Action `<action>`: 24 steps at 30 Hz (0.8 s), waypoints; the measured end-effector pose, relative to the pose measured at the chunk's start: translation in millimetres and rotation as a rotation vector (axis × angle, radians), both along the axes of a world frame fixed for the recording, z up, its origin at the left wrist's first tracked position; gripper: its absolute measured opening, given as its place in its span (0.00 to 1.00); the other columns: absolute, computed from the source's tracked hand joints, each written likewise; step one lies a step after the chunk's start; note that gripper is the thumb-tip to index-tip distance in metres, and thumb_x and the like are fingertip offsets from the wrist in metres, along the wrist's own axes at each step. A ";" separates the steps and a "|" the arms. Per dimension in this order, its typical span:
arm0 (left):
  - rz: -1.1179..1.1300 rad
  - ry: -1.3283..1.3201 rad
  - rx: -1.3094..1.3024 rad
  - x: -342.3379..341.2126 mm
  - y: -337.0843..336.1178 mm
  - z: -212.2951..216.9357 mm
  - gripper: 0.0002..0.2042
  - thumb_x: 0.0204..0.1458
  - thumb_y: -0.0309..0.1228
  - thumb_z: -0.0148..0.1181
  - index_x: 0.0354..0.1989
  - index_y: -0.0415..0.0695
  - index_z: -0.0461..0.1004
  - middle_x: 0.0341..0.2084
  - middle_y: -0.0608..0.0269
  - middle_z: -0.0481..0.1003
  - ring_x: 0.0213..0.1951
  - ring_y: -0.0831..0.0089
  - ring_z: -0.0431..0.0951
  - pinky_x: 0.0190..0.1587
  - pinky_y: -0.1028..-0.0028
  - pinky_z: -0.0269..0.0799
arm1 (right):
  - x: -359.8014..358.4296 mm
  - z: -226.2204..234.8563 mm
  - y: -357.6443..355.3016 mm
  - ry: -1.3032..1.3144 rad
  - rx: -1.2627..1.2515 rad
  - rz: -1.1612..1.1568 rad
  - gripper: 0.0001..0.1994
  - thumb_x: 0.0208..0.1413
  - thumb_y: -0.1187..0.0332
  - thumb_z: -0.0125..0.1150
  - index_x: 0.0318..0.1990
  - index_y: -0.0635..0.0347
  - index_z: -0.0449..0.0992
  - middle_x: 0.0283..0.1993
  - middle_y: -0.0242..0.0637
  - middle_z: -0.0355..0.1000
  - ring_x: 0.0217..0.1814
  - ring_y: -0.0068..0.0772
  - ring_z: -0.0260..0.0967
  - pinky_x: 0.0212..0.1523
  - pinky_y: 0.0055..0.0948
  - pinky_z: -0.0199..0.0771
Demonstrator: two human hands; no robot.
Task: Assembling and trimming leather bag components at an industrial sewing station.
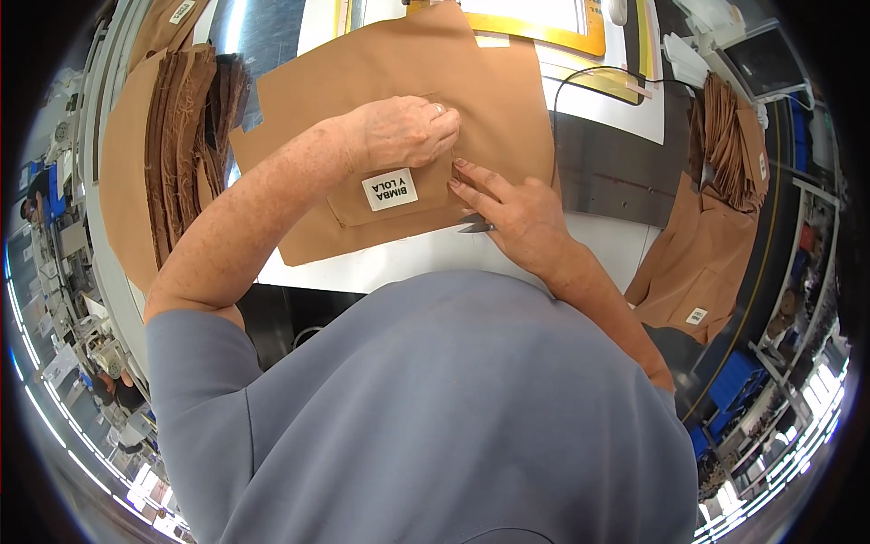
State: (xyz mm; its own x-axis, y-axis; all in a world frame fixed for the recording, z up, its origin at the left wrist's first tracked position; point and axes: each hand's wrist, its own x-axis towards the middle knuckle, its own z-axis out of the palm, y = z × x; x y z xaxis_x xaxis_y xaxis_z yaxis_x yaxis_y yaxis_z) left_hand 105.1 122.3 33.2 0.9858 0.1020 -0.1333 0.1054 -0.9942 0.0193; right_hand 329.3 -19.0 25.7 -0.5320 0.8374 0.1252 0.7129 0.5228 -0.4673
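A large brown fabric panel (pixel 507 82) lies spread out before me. On it sits a brown patch pocket (pixel 358 210) bearing a white label (pixel 390 189) with dark print. My left hand (pixel 412 131) is closed in a pinch over the pocket's far right corner; whatever is between its fingertips is hidden. Just to the right, my right hand (pixel 521 218) rests its thumb and forefinger on the fabric by the pocket's side edge. Dark pointed blades of thread snips (pixel 476 226) stick out from beneath its curled lower fingers, pointing left.
Stacked brown pieces with frayed edges (pixel 181 136) stand at the left. A yellow frame (pixel 584 38) lies at the back, with a black cable (pixel 598 70) near it. Bundled brown fabric (pixel 729 145) and a labelled brown piece (pixel 698 272) hang at the right, below a monitor (pixel 766 62).
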 end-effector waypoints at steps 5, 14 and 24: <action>0.198 -0.298 -0.128 -12.5 10.2 -14.6 0.08 0.51 0.23 0.59 0.40 0.37 0.73 0.42 0.56 0.74 0.41 0.62 0.79 0.43 0.69 0.78 | -1.6 -1.2 -1.7 0.015 -0.009 -0.012 0.20 0.50 0.77 0.60 0.51 0.50 0.80 0.63 0.22 0.73 0.45 0.19 0.75 0.32 0.26 0.68; 0.458 -0.568 -0.302 -23.7 -48.9 -23.0 0.16 0.51 0.30 0.67 0.49 0.47 0.77 0.52 0.62 0.77 0.54 0.61 0.77 0.59 0.59 0.72 | -6.1 0.7 25.2 0.225 -0.161 -0.194 0.11 0.48 0.72 0.69 0.41 0.57 0.79 0.45 0.32 0.77 0.34 0.39 0.76 0.32 0.36 0.75; 0.716 -0.595 -0.349 -15.9 -73.4 -27.3 0.26 0.46 0.36 0.73 0.53 0.41 0.73 0.61 0.56 0.67 0.63 0.57 0.68 0.70 0.49 0.59 | -28.2 -11.9 70.3 0.168 -0.078 -0.381 0.08 0.51 0.67 0.66 0.32 0.63 0.79 0.29 0.43 0.75 0.35 0.45 0.77 0.37 0.42 0.77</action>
State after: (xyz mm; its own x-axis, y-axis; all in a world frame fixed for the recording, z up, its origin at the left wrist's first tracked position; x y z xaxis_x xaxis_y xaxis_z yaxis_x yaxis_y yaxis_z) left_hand 89.1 48.9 5.9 0.6233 0.7482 0.2273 0.5563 -0.6285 0.5436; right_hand 301.0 51.3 13.7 -0.1602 0.9807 0.1125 0.7588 0.1952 -0.6213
